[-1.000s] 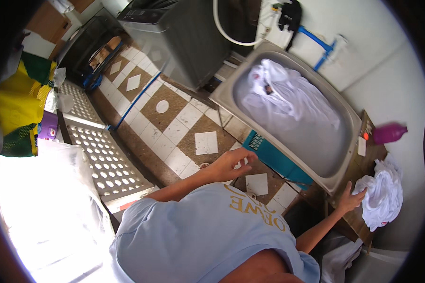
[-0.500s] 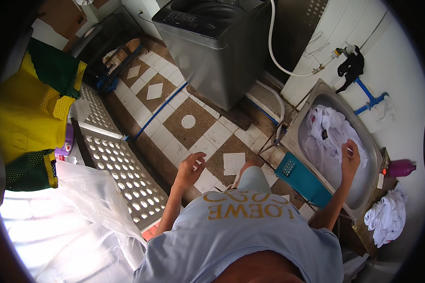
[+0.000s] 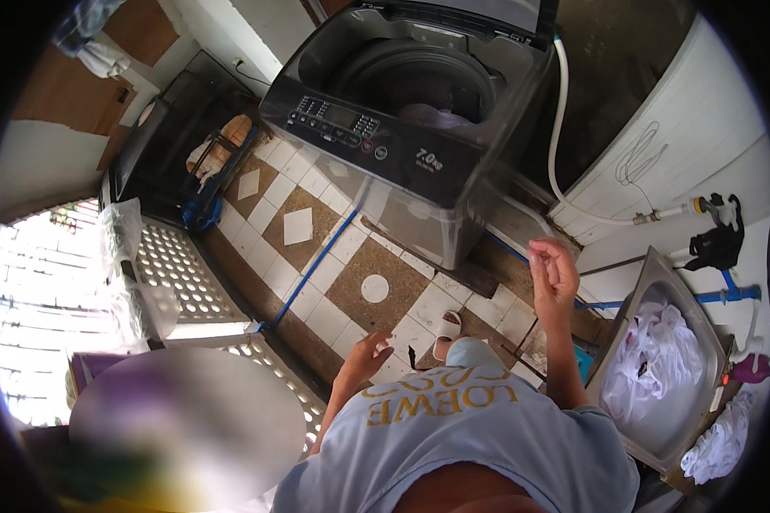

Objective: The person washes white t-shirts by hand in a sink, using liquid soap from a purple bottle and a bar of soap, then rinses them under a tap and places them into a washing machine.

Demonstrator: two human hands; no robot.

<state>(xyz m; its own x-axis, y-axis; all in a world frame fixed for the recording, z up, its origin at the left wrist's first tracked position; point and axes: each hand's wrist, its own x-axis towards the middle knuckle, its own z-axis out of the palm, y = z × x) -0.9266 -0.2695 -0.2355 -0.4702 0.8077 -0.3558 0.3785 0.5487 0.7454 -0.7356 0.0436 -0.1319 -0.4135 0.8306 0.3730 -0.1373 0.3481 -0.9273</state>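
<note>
My right hand (image 3: 554, 274) is raised between the washing machine and the sink. Its fingers are loosely bent and nothing shows in them. Low in front of my body, my left hand (image 3: 366, 355) hangs over the tiled floor, fingers slightly curled and apart, also holding nothing. The dark grey top-load washing machine (image 3: 359, 141) stands ahead with its lid up; some pale cloth (image 3: 434, 114) lies inside its drum. To my right, wet white clothes (image 3: 659, 350) sit in the metal sink (image 3: 618, 338). Neither hand touches these things.
A white bundle of cloth (image 3: 720, 438) and a purple bottle (image 3: 751, 369) are beside the sink. A white hose (image 3: 563, 128) runs behind the machine. A blue pipe (image 3: 321, 263) crosses the floor. A blurred round object (image 3: 188, 419) fills the near left.
My right hand has left the space over the sink and moved left, toward the machine. The view has shifted, showing the open drum. My left hand stays low.
</note>
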